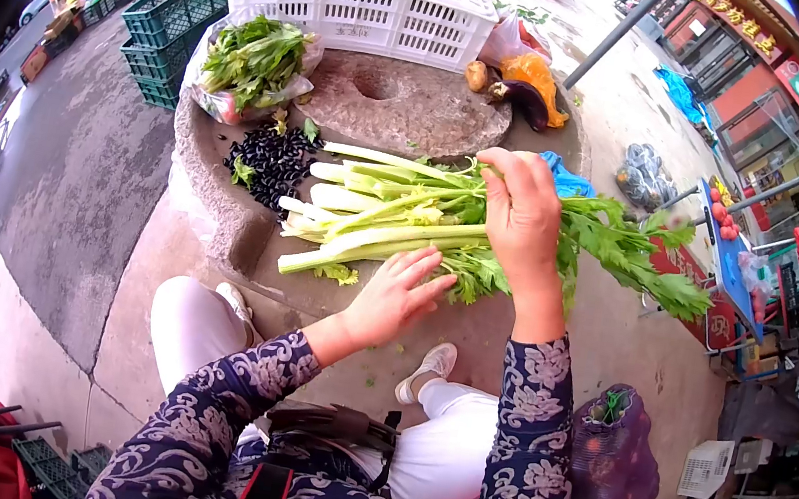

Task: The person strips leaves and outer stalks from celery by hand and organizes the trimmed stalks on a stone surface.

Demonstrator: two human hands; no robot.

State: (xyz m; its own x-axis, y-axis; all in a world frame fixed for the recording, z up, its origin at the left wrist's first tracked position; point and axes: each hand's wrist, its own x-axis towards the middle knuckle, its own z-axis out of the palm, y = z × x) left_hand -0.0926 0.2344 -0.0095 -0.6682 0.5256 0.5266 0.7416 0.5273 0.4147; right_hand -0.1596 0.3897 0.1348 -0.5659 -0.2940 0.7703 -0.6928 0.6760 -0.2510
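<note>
Paving (68, 236) ran around a holed stone (405, 129), the landmark for everything here. On its near side lay the celery (355, 203), cut ends to the left and leaves trailing right, probably laid lengthwise so that both hands could reach it. The left hand (389, 294) was at the bunch's near edge, fingers loosely spread, perhaps to keep the stalks together. The right hand (526, 206) was over the leafy part, thumb and forefinger narrowly apart; whether the other fingers gripped anything, I cannot tell.

Black beans (270, 157) lay at the stone's near left, beside the cut ends. A bag of greens (257, 64) sat at its left, an eggplant (527, 105) at its right; the white crate (360, 12) stood behind it, seemingly serving as a raised stand.
</note>
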